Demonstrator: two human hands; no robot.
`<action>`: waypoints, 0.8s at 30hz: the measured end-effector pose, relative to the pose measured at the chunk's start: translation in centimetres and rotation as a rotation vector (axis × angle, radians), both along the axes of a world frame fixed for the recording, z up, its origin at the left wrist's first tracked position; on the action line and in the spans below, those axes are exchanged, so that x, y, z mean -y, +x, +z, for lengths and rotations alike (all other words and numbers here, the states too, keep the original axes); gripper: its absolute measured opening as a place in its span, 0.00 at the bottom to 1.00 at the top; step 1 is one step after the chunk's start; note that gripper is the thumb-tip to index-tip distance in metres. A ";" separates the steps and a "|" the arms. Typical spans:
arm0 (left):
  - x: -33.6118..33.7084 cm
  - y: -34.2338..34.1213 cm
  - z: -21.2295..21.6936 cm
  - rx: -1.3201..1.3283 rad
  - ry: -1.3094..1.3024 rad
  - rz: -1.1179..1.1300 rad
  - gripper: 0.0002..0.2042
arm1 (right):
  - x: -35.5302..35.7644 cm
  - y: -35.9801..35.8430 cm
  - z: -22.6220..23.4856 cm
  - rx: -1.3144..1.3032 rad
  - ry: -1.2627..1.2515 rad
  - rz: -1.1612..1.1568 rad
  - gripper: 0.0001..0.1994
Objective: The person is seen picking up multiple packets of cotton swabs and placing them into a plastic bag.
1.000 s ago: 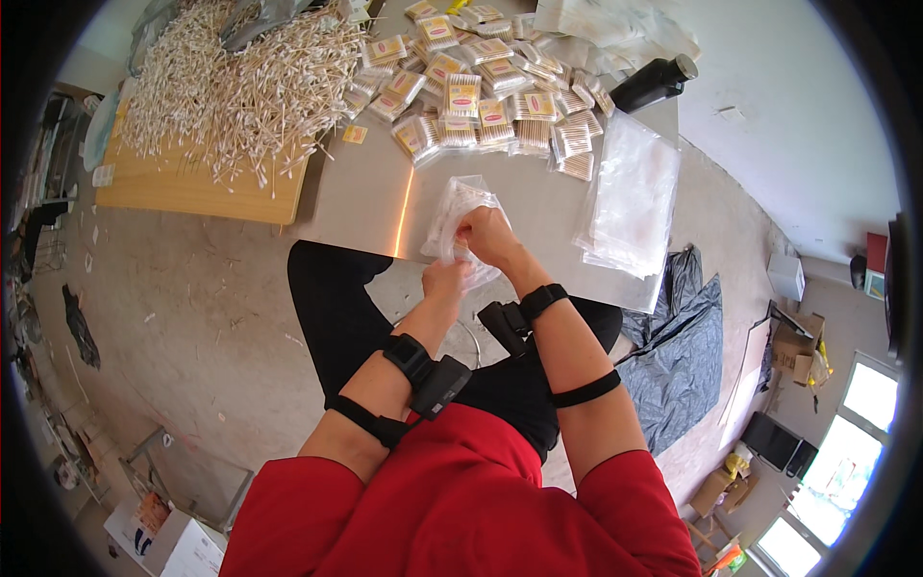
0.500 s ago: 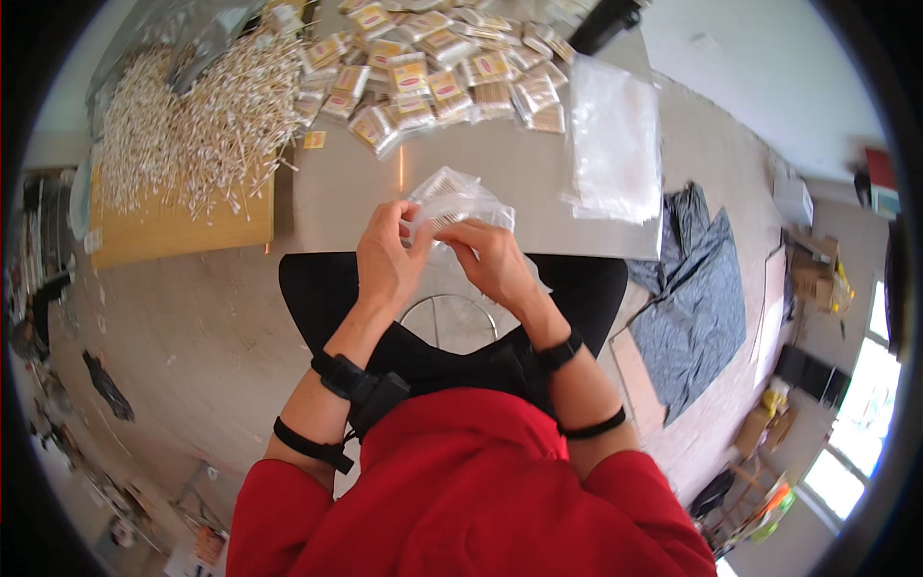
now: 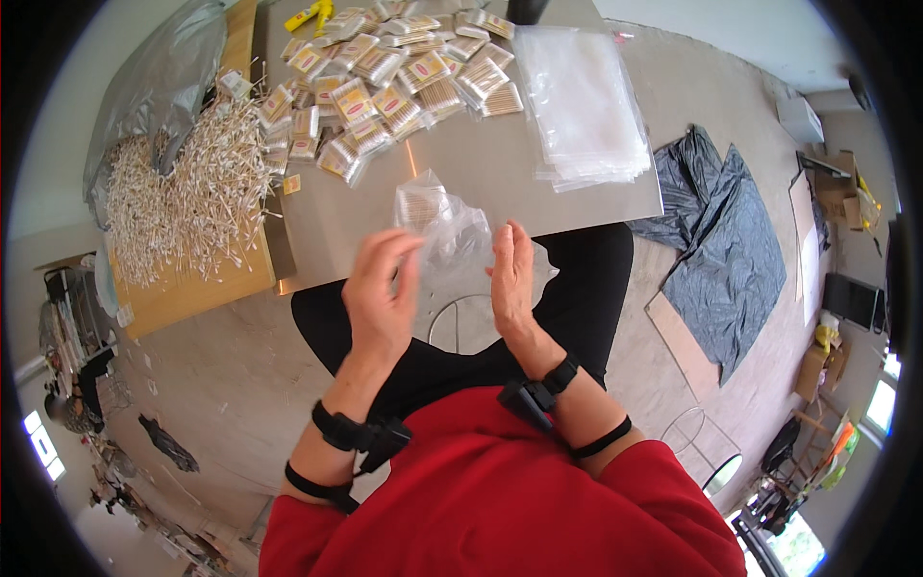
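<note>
A clear plastic bag (image 3: 457,231) with cotton swabs in its far end lies at the near edge of the metal table, its loose film hanging over the edge. Just left of it is my left hand (image 3: 381,293), fingers bent and thumb apart, with nothing visible in it. My right hand (image 3: 512,279) is held upright to the right of the bag, its fingers stretched out. Neither hand grips the bag; whether the left fingertips brush its film, I cannot tell. Beyond it, filled packs of cotton swabs (image 3: 385,101) lie heaped.
Loose cotton swabs (image 3: 183,207) cover a wooden board (image 3: 202,300) on the left, beside a grey plastic sheet (image 3: 159,87). Flat clear bags (image 3: 582,101) are stacked at the table's right. A yellow tool (image 3: 312,16) lies at the back. Dark plastic sheeting (image 3: 726,260) covers floor on the right.
Both hands have let go of the plastic bag and moved apart, toward my body. The bag now rests at the table edge. The whole view has turned and shifted somewhat.
</note>
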State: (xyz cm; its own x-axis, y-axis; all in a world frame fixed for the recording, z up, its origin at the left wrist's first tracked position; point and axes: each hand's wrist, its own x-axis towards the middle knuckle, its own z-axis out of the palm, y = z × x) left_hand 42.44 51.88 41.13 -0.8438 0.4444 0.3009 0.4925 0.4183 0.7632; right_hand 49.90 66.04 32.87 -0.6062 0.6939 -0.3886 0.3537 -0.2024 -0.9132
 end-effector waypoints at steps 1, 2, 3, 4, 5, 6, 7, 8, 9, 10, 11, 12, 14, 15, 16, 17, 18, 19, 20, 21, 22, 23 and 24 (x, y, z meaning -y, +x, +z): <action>-1.8 -0.5 1.3 0.095 -0.029 -0.128 0.09 | 0.0 0.4 -2.4 0.019 -0.122 -0.090 0.35; -2.7 -1.2 0.5 0.093 -0.042 -0.132 0.09 | 0.6 0.2 -2.2 0.017 -0.135 -0.094 0.35; -3.6 -2.1 -1.1 0.094 -0.221 -0.313 0.06 | 1.2 -0.1 -1.7 0.140 -0.195 -0.108 0.37; -4.1 -2.5 -2.5 0.093 -0.400 -0.494 0.06 | 1.9 -0.4 -1.4 0.262 -0.254 -0.121 0.40; -4.8 -2.5 -3.3 0.089 -0.401 -0.516 0.06 | 2.5 0.1 -4.0 0.272 -0.250 -0.132 0.36; -5.5 -2.7 -4.2 0.060 -0.738 -0.578 0.07 | 2.5 0.2 -5.2 0.270 -0.248 -0.144 0.36; -6.9 -2.6 -4.8 0.013 -1.105 -0.640 0.08 | 1.9 0.4 -5.9 0.267 -0.457 -0.061 0.32; -6.7 -2.6 -6.2 0.002 -1.106 -0.653 0.08 | 1.9 0.4 -6.6 0.269 -0.639 0.037 0.29; -5.6 -2.9 -7.9 -0.019 -1.070 -0.527 0.07 | 2.2 0.2 -7.6 0.135 -0.533 -0.026 0.19; -4.3 -3.4 -9.1 -0.032 -1.036 -0.396 0.06 | 2.2 -0.4 -7.6 0.132 -0.541 -0.034 0.19; -3.3 -3.8 -9.7 -0.035 -0.977 -0.294 0.06 | 1.9 -1.1 -7.3 0.101 -0.275 0.015 0.16; -3.0 -4.2 -9.7 -0.037 -0.985 -0.304 0.06 | 1.7 -1.6 -6.9 0.070 -0.006 0.057 0.14; -2.5 -4.6 -9.4 0.013 -0.740 -0.280 0.07 | 2.6 -2.7 -5.3 -0.090 0.031 -0.022 0.13; -2.5 -4.6 -9.4 0.008 -0.750 -0.287 0.07 | 3.0 -3.3 -4.5 -0.251 0.079 -0.098 0.12; -2.6 -4.5 -9.4 -0.004 -0.746 -0.268 0.08 | 3.4 -3.4 -3.6 -0.252 0.071 -0.108 0.12; -2.6 -4.4 -9.3 -0.016 -0.743 -0.249 0.09 | 4.1 -3.0 -2.6 -0.197 0.178 -0.019 0.14; -2.9 -4.0 -9.0 -0.017 -0.752 -0.263 0.09 | 4.7 -2.3 -1.9 -0.135 0.285 0.069 0.16; -3.4 -3.6 -8.7 0.397 -0.429 -0.086 0.09 | 5.1 -1.8 -1.2 -0.128 0.277 0.054 0.16; -3.7 -3.4 -8.4 0.789 -0.088 0.108 0.10 | 5.5 -1.2 -0.4 -0.113 0.248 0.080 0.20; -2.8 -3.9 -9.4 0.656 -0.297 -0.007 0.10 | 5.8 -0.6 -0.1 -0.091 0.222 0.106 0.24; -2.1 -4.1 -10.7 0.662 -0.307 -0.016 0.10 | 6.2 -0.1 0.0 -0.083 0.215 0.096 0.24; -1.9 -4.3 -11.4 0.551 -0.385 -0.022 0.10 | 6.6 0.3 0.1 -0.083 0.129 0.033 0.28; -1.5 -4.4 -12.0 0.437 -0.460 -0.027 0.10 | 7.1 0.6 0.1 -0.084 0.043 -0.029 0.33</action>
State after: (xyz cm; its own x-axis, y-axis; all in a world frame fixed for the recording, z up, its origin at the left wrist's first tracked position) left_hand 38.06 53.41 29.09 -0.8323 0.4689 -0.2958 0.1907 0.7432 0.6413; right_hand 50.49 58.97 33.00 -0.6147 0.7266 -0.3068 0.2703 -0.1713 -0.9474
